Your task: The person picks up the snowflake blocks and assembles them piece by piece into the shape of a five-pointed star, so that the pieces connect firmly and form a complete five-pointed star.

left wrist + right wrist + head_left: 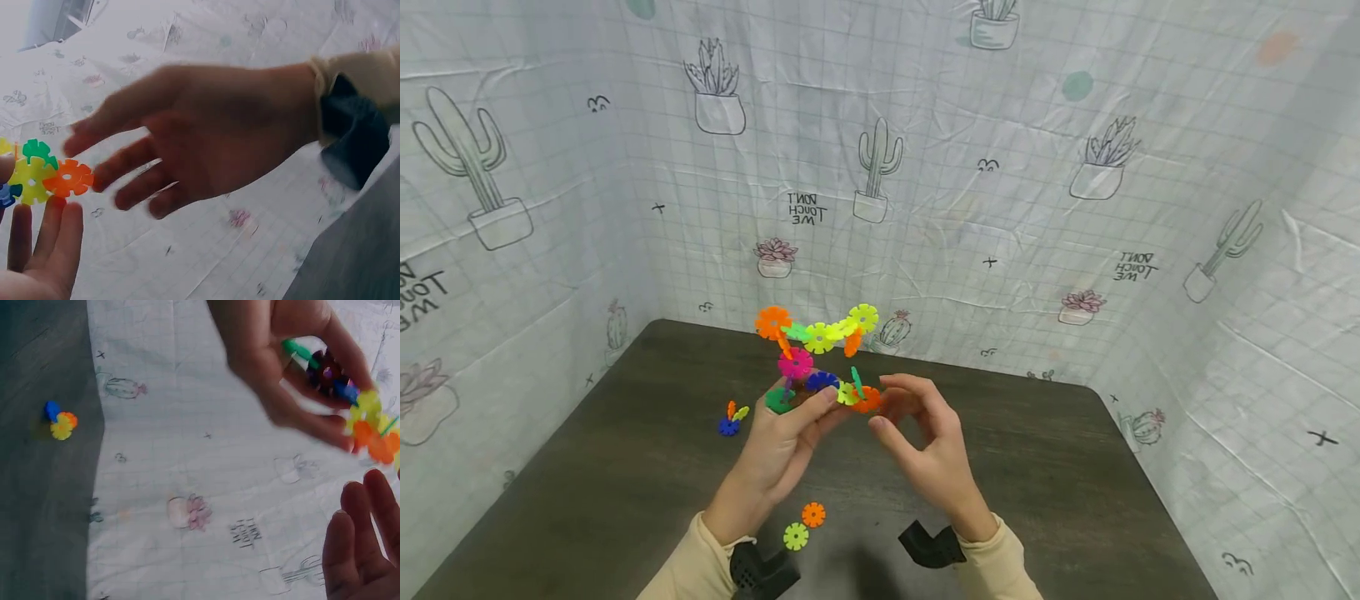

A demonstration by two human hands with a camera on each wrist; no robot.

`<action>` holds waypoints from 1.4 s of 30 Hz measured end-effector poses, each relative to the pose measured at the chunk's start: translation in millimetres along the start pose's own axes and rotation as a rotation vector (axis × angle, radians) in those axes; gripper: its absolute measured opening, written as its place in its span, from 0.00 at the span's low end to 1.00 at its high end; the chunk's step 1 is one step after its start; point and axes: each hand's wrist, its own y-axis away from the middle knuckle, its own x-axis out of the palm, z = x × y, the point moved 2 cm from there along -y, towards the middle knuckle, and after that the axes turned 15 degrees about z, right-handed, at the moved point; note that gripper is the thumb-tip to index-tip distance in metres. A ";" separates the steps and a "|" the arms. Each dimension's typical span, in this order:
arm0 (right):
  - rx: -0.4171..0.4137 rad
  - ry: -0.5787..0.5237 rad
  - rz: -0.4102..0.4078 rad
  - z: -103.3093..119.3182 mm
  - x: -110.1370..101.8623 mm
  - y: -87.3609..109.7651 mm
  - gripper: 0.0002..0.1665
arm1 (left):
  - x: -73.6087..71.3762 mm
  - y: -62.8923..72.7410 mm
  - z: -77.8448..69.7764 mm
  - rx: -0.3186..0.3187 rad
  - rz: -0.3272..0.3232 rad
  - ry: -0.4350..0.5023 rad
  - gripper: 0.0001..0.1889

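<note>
A linked chain of coloured flower-shaped interlocking discs (795, 362) is held up above the table. My left hand (775, 450) grips its lower row, the thumb lying over the blue disc (822, 382) and yellow disc (846, 393). At that row's right end sits an orange disc (867, 400), with a green one standing up beside it. My right hand (938, 454) is close to this orange disc, its thumb and fingers spread apart and holding nothing. In the left wrist view the right hand's fingertips (103, 181) come very near the orange disc's edge; contact is hard to tell.
On the dark table (1037, 492), a small joined cluster with a blue disc (728, 427) lies to the left. Nearer me lie a loose orange disc (813, 514) and a loose yellow-green disc (796, 537). A cactus-print cloth (940, 208) hangs around the table's back and sides.
</note>
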 end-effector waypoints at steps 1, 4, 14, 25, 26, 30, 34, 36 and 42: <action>0.018 -0.005 0.020 -4.5 0.5 2.7 0.27 | -0.9 0.1 -2.0 0.005 -0.006 -0.020 0.09; 0.160 -0.002 0.145 -26.2 10.5 12.9 0.23 | -2.8 0.3 -7.4 0.010 -0.028 -0.066 0.09; 0.616 0.305 0.828 -101.2 88.2 54.6 0.19 | -0.5 1.9 -13.1 -0.006 -0.036 -0.160 0.23; 0.669 0.197 0.875 -107.1 89.4 42.4 0.15 | 1.4 2.4 -13.0 -0.012 -0.022 -0.195 0.24; 0.685 0.173 0.875 -107.6 88.6 41.9 0.15 | 1.3 2.3 -12.7 -0.016 -0.022 -0.200 0.24; 0.720 0.065 0.864 -109.4 84.7 43.5 0.17 | -0.1 2.0 -11.9 -0.013 -0.011 -0.228 0.22; 0.670 -0.076 0.829 -103.2 70.1 46.8 0.12 | -1.1 1.6 -11.6 0.001 0.008 -0.237 0.22; 0.628 -0.143 0.752 -93.9 52.6 45.0 0.08 | -1.0 1.2 -11.6 0.000 0.013 -0.236 0.23; 0.448 -0.279 0.231 -41.2 -13.8 22.3 0.08 | -1.0 -0.7 -12.0 -0.026 0.021 -0.272 0.25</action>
